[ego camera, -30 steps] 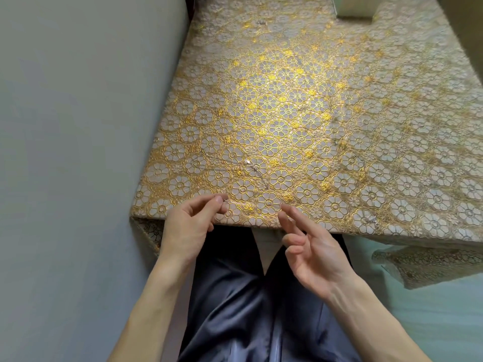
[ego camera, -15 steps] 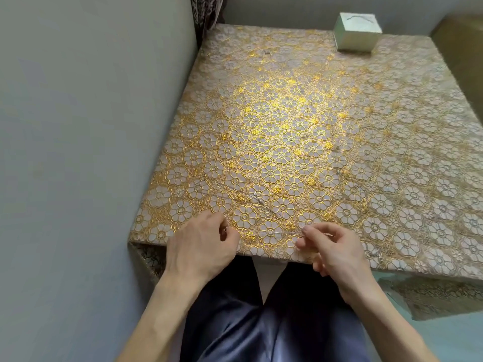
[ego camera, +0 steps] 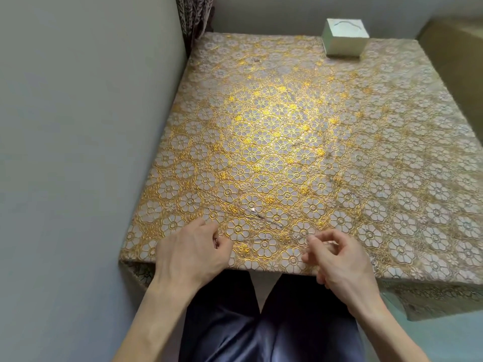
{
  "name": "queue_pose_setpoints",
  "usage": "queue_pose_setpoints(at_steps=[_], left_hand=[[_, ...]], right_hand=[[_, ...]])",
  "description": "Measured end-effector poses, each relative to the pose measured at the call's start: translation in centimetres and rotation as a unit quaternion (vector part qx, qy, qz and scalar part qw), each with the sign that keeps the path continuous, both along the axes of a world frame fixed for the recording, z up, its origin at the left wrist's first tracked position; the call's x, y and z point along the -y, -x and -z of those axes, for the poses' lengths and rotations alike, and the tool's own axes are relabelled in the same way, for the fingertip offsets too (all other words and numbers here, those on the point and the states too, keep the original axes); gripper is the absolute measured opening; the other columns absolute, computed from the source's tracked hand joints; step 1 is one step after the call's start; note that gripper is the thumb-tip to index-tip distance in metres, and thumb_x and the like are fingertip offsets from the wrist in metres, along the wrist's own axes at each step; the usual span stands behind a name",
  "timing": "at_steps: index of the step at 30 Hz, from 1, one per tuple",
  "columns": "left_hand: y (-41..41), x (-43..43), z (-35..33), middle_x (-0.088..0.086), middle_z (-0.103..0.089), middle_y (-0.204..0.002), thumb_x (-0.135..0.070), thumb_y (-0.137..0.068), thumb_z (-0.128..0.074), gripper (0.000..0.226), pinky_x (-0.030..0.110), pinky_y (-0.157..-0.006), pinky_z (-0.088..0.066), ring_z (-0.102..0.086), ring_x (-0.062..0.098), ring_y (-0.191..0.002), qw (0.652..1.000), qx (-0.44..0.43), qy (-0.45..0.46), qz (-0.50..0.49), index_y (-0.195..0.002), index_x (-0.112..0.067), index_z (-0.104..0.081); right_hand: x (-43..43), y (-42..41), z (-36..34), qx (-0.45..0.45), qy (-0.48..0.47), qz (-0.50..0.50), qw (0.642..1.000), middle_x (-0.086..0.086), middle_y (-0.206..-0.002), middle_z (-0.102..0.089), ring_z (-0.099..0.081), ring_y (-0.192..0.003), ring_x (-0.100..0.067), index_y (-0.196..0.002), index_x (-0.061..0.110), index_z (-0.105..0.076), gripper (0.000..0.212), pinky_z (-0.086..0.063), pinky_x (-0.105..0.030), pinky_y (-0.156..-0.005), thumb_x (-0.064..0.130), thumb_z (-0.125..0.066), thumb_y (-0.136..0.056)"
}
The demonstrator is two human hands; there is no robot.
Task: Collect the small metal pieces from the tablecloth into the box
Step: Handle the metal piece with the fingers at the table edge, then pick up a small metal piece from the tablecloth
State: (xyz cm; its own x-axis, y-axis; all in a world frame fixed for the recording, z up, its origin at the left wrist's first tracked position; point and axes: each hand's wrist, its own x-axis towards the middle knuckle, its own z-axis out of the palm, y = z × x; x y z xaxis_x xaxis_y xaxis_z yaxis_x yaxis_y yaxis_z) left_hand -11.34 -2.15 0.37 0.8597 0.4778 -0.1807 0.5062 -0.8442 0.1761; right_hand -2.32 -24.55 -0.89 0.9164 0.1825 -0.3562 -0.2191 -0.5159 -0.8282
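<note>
Both hands are at the near edge of the tablecloth [ego camera: 287, 126], backs up. The left hand [ego camera: 190, 252] has its fingers curled inward; whether it holds anything cannot be told. The right hand [ego camera: 337, 259] pinches a thin chain [ego camera: 261, 240] between thumb and forefinger. More metal pieces [ego camera: 261, 218] lie just beyond the hands. The box [ego camera: 343, 43] is at the far edge.

Left arm: bare forearm, rising from the lower edge and leaning inward.
Left hand [ego camera: 193, 253]: back facing up, fingers curled under toward the thumb; a small glint sits in the curl (too small to name).
Right arm: bare forearm, entering from the lower right and leaning inward.
Right hand [ego camera: 339, 259]: back facing up, thumb and forefinger pinched on a fine chain [ego camera: 298, 236], other fingers curled beneath.
Spacing: hands level, apart, fingertips facing each other.
</note>
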Motion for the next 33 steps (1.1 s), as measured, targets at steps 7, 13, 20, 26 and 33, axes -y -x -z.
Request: queue_pose_setpoints(at_steps=[7, 13, 20, 26, 33], left_hand=[[-0.1, 0.1, -1.1, -0.012, -0.057, -0.119, -0.066, -0.095, -0.033, 0.048, 0.035, -0.072, -0.047, -0.064, 0.021, -0.102, 0.999, -0.027, -0.029, -0.007, -0.126, -0.031, -0.044], [-3.9, 0.9, -0.2, -0.009, -0.061, -0.106, -0.046, -0.088, -0.070, 0.033, 0.033, -0.065, -0.054, -0.062, 0.015, -0.095, 0.980, 0.152, -0.021, 0.128, -0.120, -0.036, -0.066], [-6.7, 0.2, 2.2, -0.006, -0.071, -0.096, -0.037, -0.077, -0.084, 0.017, 0.041, -0.062, -0.058, -0.065, 0.024, -0.087, 0.957, 0.180, -0.007, 0.226, -0.084, -0.023, -0.076], [-6.5, -1.0, 2.0, -0.019, -0.065, -0.093, -0.044, -0.088, -0.067, 0.010, 0.026, -0.079, -0.049, -0.057, 0.001, -0.090, 0.950, 0.159, 0.227, 0.145, -0.091, -0.035, -0.069], [-6.3, -1.0, 0.5, -0.001, -0.076, -0.098, -0.025, -0.092, -0.072, 0.003, 0.043, -0.074, -0.059, -0.070, 0.019, -0.080, 0.870, 0.161, 0.465, 0.027, -0.093, -0.023, -0.073]], right_hand=[[1.1, 0.6, -0.9, 0.136, 0.175, -0.061, 0.973, 0.021, -0.060, -0.067, -0.064, -0.062, -0.002, -0.093, 0.033, -0.059, 0.018, -0.046, -0.030, -0.068, 0.050, -0.063, -0.090], [-1.0, -0.9, -0.5, 0.254, 0.167, -0.111, 0.946, 0.017, -0.074, -0.062, -0.061, -0.067, -0.009, -0.098, 0.033, -0.068, 0.018, -0.046, -0.030, -0.064, 0.049, -0.066, -0.090], [-3.6, -2.2, 0.5, 0.221, 0.186, -0.178, 0.941, 0.014, -0.101, -0.060, -0.066, -0.090, -0.020, -0.104, 0.036, -0.068, 0.023, -0.054, -0.036, -0.074, 0.055, -0.060, -0.092], [-3.7, -2.3, 0.9, 0.236, 0.187, -0.203, 0.932, 0.009, -0.100, -0.060, -0.066, -0.084, -0.024, -0.101, 0.031, -0.065, 0.020, -0.050, -0.034, -0.068, 0.049, -0.058, -0.096], [-4.0, -3.1, 1.2, 0.226, 0.225, -0.239, 0.917, 0.006, -0.106, -0.057, -0.064, -0.089, -0.024, -0.108, 0.026, -0.060, 0.026, -0.046, -0.034, -0.069, 0.048, -0.049, -0.100]])
